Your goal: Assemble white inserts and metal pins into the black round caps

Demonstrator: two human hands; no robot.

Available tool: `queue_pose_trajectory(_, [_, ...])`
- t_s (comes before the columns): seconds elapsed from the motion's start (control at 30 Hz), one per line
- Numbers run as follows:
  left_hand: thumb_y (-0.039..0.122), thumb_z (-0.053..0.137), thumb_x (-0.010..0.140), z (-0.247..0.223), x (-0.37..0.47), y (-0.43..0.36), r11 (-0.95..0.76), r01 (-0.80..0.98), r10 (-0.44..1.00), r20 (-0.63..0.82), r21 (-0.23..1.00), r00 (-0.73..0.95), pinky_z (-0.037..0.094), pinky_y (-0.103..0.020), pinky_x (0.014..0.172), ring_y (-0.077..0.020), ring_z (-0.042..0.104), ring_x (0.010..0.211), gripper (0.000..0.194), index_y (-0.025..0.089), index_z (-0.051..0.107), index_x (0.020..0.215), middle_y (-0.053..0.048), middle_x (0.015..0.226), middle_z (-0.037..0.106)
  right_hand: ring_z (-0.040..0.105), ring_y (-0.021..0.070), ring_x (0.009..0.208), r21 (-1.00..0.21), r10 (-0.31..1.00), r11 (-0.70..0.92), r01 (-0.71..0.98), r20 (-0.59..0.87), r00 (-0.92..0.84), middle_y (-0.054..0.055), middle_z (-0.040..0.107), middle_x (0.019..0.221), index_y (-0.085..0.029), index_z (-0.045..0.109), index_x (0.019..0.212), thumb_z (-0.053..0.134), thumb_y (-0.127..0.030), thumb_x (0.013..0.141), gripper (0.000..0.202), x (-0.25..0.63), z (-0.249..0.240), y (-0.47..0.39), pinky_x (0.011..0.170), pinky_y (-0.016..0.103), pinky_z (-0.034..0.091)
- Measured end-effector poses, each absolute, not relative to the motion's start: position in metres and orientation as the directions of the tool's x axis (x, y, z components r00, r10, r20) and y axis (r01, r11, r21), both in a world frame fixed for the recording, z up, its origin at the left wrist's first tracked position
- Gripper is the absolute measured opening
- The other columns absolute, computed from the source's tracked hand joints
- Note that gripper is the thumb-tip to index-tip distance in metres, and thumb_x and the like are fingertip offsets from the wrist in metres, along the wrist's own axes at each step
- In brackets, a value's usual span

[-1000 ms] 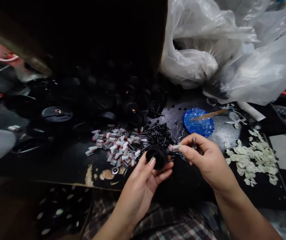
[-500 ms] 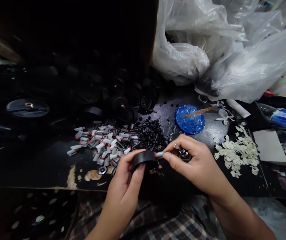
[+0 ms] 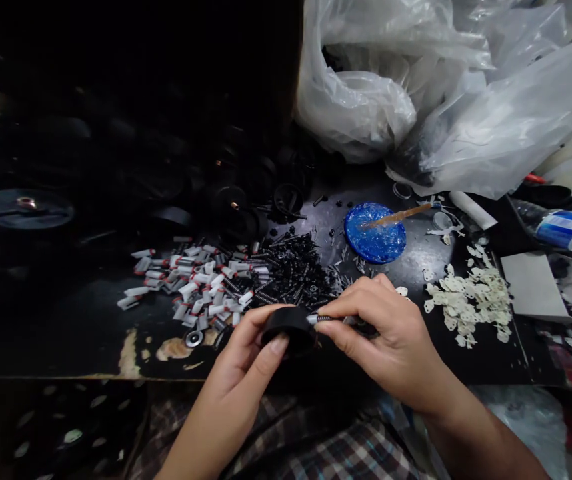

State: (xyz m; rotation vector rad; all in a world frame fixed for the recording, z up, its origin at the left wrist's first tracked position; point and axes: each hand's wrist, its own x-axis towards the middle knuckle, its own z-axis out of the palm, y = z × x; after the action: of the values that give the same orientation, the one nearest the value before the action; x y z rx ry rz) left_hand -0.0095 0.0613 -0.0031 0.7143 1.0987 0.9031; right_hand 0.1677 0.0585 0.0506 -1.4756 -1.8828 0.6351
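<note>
My left hand (image 3: 246, 377) is closed around a black round cap (image 3: 289, 325), thumb at its front and fingers behind. Between the thumb and forefinger of my right hand (image 3: 391, 340) is a small grey sleeve with a dark spring (image 3: 320, 319). The sleeve's front end meets the right side of the cap; how far it goes in is hidden. Something dark and shiny is tucked under the curled fingers of that hand, mostly covered. Just beyond the hands lie a heap of grey sleeves with red ends (image 3: 206, 283) and a pile of black springs and screws (image 3: 296, 267).
A blue lid of clear grease (image 3: 366, 243) with a wooden stick (image 3: 401, 216) stands beyond my right hand. Cream flat pieces (image 3: 471, 297), a white box (image 3: 533, 283) and a bottle (image 3: 569, 230) are at right. Plastic bags (image 3: 366, 113) fill the back; dark round parts (image 3: 23, 208) lie left.
My right hand has brought the grey sleeve closer against the cap's side; its red end no longer shows. The shiny dark thing in that hand is now mostly hidden. The view has shifted slightly.
</note>
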Motion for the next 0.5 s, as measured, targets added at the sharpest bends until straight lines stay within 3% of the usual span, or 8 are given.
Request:
queue_pose_trajectory(0.07, [0.035,0.071,0.079,-0.001,-0.009,0.061,0.507,-0.292,0.862,-0.465,0.811,0.203,0.051,-0.026,0.08,-0.0209,0.063,0.091,0.021,0.026,0.071,0.097,-0.002,0.098,0.068,0.06,0.0129,0.078,-0.762,0.978,0.207,0.613,0.146,-0.149,-0.001,0.068,0.083,-0.021,0.069,0.093,0.069,-0.027,0.087,0.009,0.171,0.05,0.058,0.076,0.031,0.036])
queue_pose_trajectory(0.17, [0.034,0.072,0.077,-0.001,-0.012,0.059,0.551,-0.332,0.834,-0.506,0.766,0.218,0.052,-0.022,0.073,-0.0178,0.063,0.082,0.017,0.029,0.072,0.093,0.0,0.092,0.067,0.062,0.0135,0.082,-0.9,0.969,0.042,0.433,-0.069,-0.239,-0.001,0.068,0.088,-0.023,0.07,0.104,0.068,-0.035,0.086,0.021,0.177,0.049,0.058,0.078,0.028,0.043])
queue_pose_trajectory(0.23, [0.036,0.073,0.076,-0.004,-0.018,0.057,0.554,-0.286,0.831,-0.502,0.782,0.24,0.051,-0.022,0.074,-0.0187,0.063,0.083,0.018,0.029,0.074,0.092,-0.001,0.09,0.068,0.062,0.013,0.081,-0.949,0.92,-0.1,0.3,-0.203,-0.336,0.0,0.068,0.087,-0.023,0.072,0.101,0.063,-0.038,0.09,0.02,0.18,0.047,0.058,0.075,0.026,0.046])
queue_pose_trajectory(0.37, [0.042,0.075,0.073,-0.008,-0.029,0.05,0.537,-0.116,0.805,-0.467,0.836,0.366,0.05,-0.025,0.071,-0.021,0.062,0.079,0.022,0.026,0.076,0.088,-0.005,0.084,0.069,0.061,0.0128,0.074,-0.937,0.873,-0.27,0.22,-0.335,-0.354,0.0,0.066,0.077,-0.02,0.073,0.081,0.068,-0.04,0.084,0.021,0.18,0.039,0.053,0.07,0.024,0.047])
queue_pose_trajectory(0.5, [0.039,0.073,0.075,-0.007,-0.03,0.047,0.529,-0.068,0.794,-0.465,0.846,0.393,0.05,-0.023,0.071,-0.0203,0.062,0.08,0.021,0.024,0.076,0.089,-0.006,0.083,0.069,0.06,0.0127,0.07,-0.918,0.858,-0.306,0.251,-0.38,-0.345,-0.001,0.066,0.074,-0.02,0.072,0.077,0.071,-0.038,0.082,0.019,0.177,0.034,0.048,0.066,0.024,0.046])
